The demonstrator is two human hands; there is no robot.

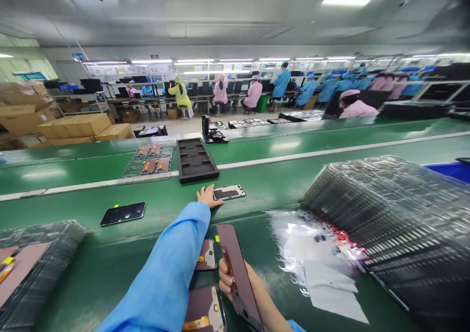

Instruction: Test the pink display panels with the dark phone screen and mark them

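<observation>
My left hand (208,196) reaches far forward over the green belt. Its thumb and fingers close around the left end of a phone frame (230,192) lying flat, with grey and black inner parts showing. Close to me, my right hand (228,278) grips a phone screen (238,268), a long brownish panel with a yellow tab, held tilted upward. Below my left sleeve, more screen panels (200,308) with orange flex cables lie partly hidden. A dark phone (123,214) rests at the left on the belt.
A black foam tray (196,159) and a clear tray of panels (150,161) lie beyond my left hand. Stacked clear trays (389,209) rise at right, beside loose film sheets (323,268). Another tray stack (40,258) stands at left. Co-workers sit far behind.
</observation>
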